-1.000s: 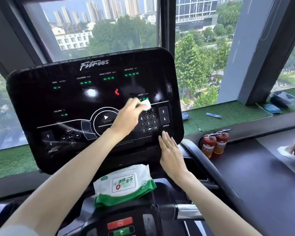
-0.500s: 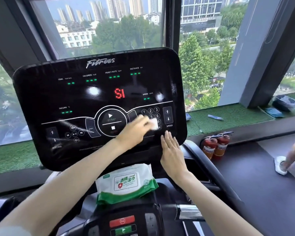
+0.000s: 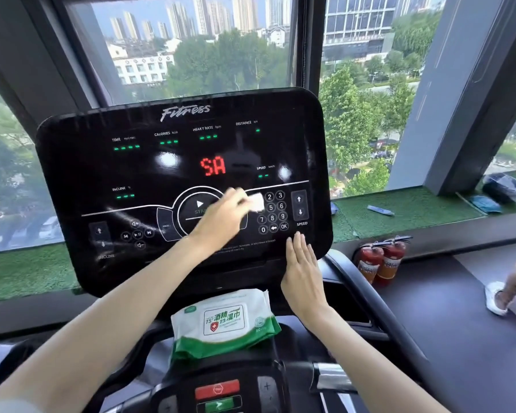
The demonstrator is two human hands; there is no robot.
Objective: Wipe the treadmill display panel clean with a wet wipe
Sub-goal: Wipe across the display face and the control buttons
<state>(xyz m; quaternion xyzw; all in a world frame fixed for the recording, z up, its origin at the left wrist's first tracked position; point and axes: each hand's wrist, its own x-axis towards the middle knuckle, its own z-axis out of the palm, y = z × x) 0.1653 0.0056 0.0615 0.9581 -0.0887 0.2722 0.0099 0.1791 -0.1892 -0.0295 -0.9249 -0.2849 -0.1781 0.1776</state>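
The black treadmill display panel [image 3: 102, 168] fills the middle of the view, lit with green dashes and red letters. My left hand [image 3: 221, 219] presses a white wet wipe [image 3: 256, 202] against the panel, just left of the number keypad and over the round start button. My right hand [image 3: 303, 272] lies flat, fingers together, on the panel's lower right edge below the SPEED arrows. It holds nothing.
A green and white pack of wet wipes [image 3: 224, 323] sits on the console below the panel. Red and green buttons [image 3: 218, 396] are at the bottom. Two fire extinguishers [image 3: 380, 260] stand to the right. Another person's foot in a white shoe [image 3: 496, 299] is at far right.
My left hand with the wipe moved down from the speed readout to the keypad, then back up and left toward the start button. The red readout changed. My right hand stayed put.
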